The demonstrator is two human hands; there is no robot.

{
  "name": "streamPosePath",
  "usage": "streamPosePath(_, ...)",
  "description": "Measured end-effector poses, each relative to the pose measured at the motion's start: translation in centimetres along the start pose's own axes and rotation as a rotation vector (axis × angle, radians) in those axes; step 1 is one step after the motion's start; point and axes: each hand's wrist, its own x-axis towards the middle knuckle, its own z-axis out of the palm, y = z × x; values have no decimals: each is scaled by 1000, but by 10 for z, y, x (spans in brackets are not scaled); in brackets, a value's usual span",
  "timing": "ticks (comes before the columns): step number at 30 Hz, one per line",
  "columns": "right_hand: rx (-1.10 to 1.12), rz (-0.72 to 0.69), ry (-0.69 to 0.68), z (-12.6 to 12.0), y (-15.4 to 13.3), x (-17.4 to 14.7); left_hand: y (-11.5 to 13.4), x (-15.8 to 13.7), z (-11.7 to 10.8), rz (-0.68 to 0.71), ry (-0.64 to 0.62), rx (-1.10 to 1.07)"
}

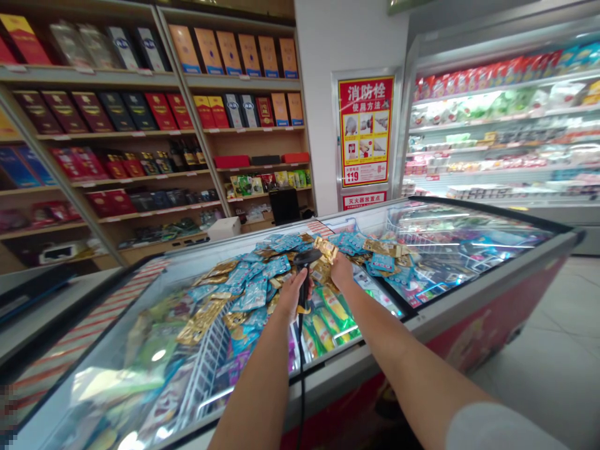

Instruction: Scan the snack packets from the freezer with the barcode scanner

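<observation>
My left hand (294,294) is wrapped round the handle of a black barcode scanner (307,257), whose cable hangs down over the freezer's front edge. Just right of the scanner's head, my right hand (341,271) grips a gold foil packet (326,249). The packet is held up close in front of the scanner. Beneath and around both hands, a heap of blue packets (255,294) and gold packets (204,320) lies across the glass top of a chest freezer (424,320).
Wire baskets (206,353) and frozen goods, including yellow-green packages (328,319), show through the freezer glass. Behind stand shelves of boxed goods (229,53) and a red fire-hydrant sign (365,131). A lit display fridge (497,131) is at the right.
</observation>
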Motion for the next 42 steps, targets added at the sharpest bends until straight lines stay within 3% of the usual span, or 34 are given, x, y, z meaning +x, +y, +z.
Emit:
streamPosePath(17, -1, 1, 6, 4, 4, 1, 1, -2, -5, -49, -84, -72)
streamPosePath(25, 57, 15, 65, 6, 7, 3, 10, -7, 0, -75, -17, -139)
streamPosePath(29, 351, 90, 121, 6, 12, 3, 10, -7, -1, -59, -12, -144)
streamPosePath(35, 1018, 419, 326, -6, 18, 21, 6, -4, -5, -80, -17, -159)
streamPosePath(42, 1092, 533, 388, -15, 33, 41, 13, -6, 1, -81, 34, -172)
